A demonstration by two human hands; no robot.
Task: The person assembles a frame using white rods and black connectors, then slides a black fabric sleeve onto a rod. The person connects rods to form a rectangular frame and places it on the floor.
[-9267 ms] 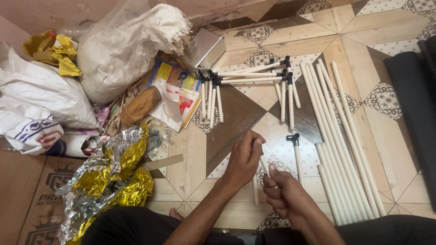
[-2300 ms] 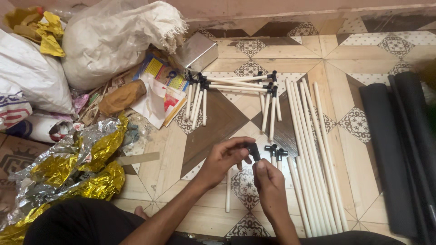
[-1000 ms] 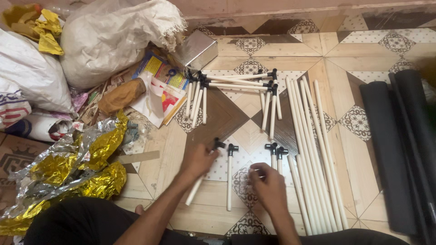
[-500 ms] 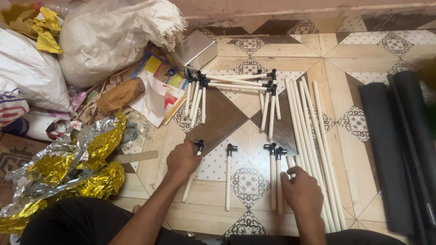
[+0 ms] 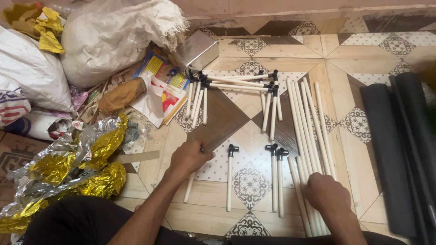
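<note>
Here the left hand (image 5: 188,157) lies knuckles-up on the patterned floor tiles (image 5: 250,183), its fingers curled down over the top end of a white tube (image 5: 188,190); the tube's lower length runs out from under the palm toward the person, so the hand is closed on it. Just to the right of that hand lie three more white tubes with black connector caps (image 5: 233,149) at their far ends, side by side and pointing away from the person. The right hand (image 5: 326,194) rests palm-down, fingers bent, on the near end of a bundle of plain white rods (image 5: 305,113); whether it grips any rod I cannot tell, since the fingers hide the contact. Beyond both hands, a cluster of capped tubes (image 5: 236,84) lies crossed near a small metal box (image 5: 197,49). Far left of the left hand sit crumpled gold and silver foil (image 5: 77,163) and white sacks (image 5: 113,36). To the right of the right hand lie dark rolled mats (image 5: 399,136).
</note>
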